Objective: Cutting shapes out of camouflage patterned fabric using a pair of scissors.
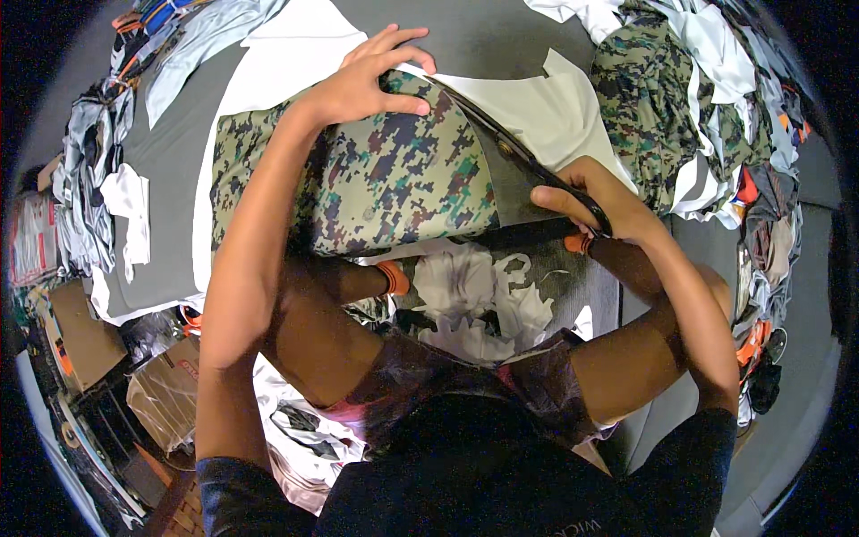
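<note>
My left hand (371,82) rests with fingers spread on the far edge of a green and brown digital-camouflage fabric (403,174), which hangs over the work surface's near edge. My right hand (608,197) grips large dark scissors (510,141) by the handle loops. Their long blades run from that hand up and left along the camouflage fabric's right edge, the tips close to my left fingers. Beyond the blades lies a loose white fabric piece (537,107). Whether the blades are parted is hard to make out.
A camouflage fabric pile (644,98) with white pieces sits at the right. White fabric (286,58) lies under and beyond my left arm. Grey cloth scraps (94,179) and cardboard boxes (85,336) are at left. White offcuts (483,295) lie below, between my legs.
</note>
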Action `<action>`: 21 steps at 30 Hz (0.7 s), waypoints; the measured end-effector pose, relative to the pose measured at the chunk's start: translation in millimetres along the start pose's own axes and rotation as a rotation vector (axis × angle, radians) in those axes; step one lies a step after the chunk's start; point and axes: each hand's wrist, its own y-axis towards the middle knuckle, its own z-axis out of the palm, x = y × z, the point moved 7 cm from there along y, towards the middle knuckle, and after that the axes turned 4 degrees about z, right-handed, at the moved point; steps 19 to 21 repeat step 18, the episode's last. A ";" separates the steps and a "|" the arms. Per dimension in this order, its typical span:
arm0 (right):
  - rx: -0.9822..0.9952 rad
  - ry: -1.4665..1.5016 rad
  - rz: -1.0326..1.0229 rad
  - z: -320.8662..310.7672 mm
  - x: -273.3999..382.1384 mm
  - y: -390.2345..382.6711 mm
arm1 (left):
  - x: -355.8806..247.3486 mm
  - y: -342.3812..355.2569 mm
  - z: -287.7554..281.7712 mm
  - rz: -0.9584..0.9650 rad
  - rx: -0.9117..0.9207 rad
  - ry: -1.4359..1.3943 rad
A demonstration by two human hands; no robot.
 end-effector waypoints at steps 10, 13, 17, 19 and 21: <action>0.013 0.108 -0.032 -4.0 -1.8 4.6 | -0.2 -0.6 -0.8 0.011 -0.012 0.014; 0.008 0.074 -0.080 -6.8 -1.0 6.2 | -1.7 0.3 -1.3 0.012 -0.007 0.007; 0.008 0.021 -0.126 -10.2 0.0 9.2 | -0.1 -0.5 -0.8 0.008 0.002 -0.003; 0.007 0.001 -0.140 -11.1 0.5 9.9 | 0.5 -0.6 -0.4 0.007 0.005 -0.007; 0.007 0.001 -0.140 -11.1 0.5 9.9 | 0.5 -0.6 -0.4 0.007 0.005 -0.007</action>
